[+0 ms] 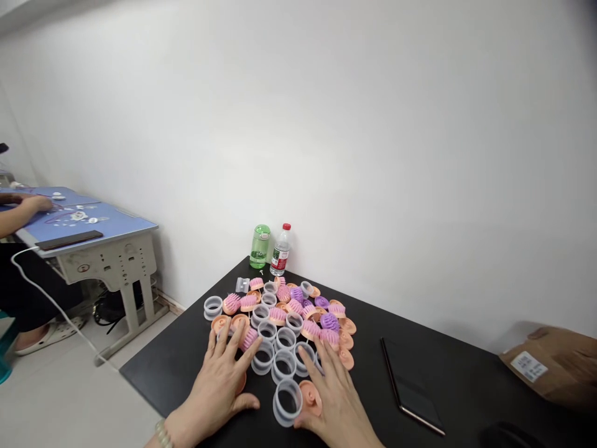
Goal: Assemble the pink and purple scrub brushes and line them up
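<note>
Many parts lie in a loose cluster on the black table (pixel 172 361): translucent plastic rings (pixel 283 366), pink bristled brush heads (pixel 278 316) on orange bases, purple bristled heads (pixel 329 322) and orange discs (pixel 346 358). At the cluster's left edge my left hand (pixel 217 382) lies palm down, fingers spread, its fingertips over orange and pink pieces. My right hand (pixel 339 392) is spread the same way on the near right side, its fingers over rings and pink heads. Beside its thumb are the nearest ring (pixel 287 403) and an orange disc (pixel 310 398). Neither hand grips anything.
A green bottle (pixel 259 247) and a red-capped water bottle (pixel 280 251) stand at the back corner by the wall. On the right lie a dark tablet (pixel 411 386) and a brown paper bag (pixel 555 367). Another person's hand (pixel 35 204) works at a blue desk (pixel 125 225) on the left.
</note>
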Action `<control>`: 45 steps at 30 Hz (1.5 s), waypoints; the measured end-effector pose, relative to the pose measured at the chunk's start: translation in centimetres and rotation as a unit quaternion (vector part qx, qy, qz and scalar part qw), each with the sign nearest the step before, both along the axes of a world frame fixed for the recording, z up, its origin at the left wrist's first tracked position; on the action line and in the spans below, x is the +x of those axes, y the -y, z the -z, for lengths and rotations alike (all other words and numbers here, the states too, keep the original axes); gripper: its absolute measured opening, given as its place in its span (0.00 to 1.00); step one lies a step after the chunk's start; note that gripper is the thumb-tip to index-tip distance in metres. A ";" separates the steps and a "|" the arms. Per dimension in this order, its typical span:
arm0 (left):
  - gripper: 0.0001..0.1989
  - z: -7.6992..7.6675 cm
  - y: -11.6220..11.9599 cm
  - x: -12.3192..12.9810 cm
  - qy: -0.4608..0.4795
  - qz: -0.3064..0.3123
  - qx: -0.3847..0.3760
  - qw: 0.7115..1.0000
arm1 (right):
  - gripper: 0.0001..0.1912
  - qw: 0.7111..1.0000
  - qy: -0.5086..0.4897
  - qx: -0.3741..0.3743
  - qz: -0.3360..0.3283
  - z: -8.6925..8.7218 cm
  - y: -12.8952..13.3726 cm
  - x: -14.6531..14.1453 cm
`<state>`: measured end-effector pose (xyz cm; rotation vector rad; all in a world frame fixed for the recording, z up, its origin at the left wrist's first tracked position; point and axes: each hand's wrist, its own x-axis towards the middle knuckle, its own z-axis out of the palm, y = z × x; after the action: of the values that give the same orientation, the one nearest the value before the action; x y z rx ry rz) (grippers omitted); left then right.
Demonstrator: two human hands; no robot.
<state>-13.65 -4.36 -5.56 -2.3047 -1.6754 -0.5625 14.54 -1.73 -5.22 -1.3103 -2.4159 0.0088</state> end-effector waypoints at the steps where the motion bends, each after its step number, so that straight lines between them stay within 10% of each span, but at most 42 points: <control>1: 0.50 0.1 -0.3 0.0 0.000 0.002 0.003 1.000 | 0.56 1.000 0.007 0.002 -0.001 0.0 -0.4 -0.2; 9: 0.50 -1.1 -1.3 -0.5 -0.007 0.038 0.040 0.998 | 0.51 0.999 0.013 0.033 0.016 -0.1 -2.0 -1.3; 15: 0.41 -2.6 -3.5 -5.5 0.102 -0.079 0.033 0.991 | 0.50 0.994 0.026 0.095 0.048 0.0 -1.3 0.5; 21: 0.35 -2.0 -8.7 -8.0 0.196 -0.100 -0.074 0.973 | 0.50 0.981 0.034 -0.049 0.183 -0.4 -1.7 1.2; 33: 0.31 -1.8 -15.3 -6.0 0.170 -0.074 -0.075 0.980 | 0.54 0.971 0.029 -0.153 0.179 -1.5 -3.5 -0.6; 45: 0.31 -3.2 -14.6 -7.1 0.193 -0.032 -0.037 0.980 | 0.45 0.979 0.002 -0.106 0.173 -2.3 -2.3 -0.1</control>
<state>-20.79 10.26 -2.34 -2.2910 -1.9594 -1.0017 14.47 0.54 -2.96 -1.8115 -2.2043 0.1721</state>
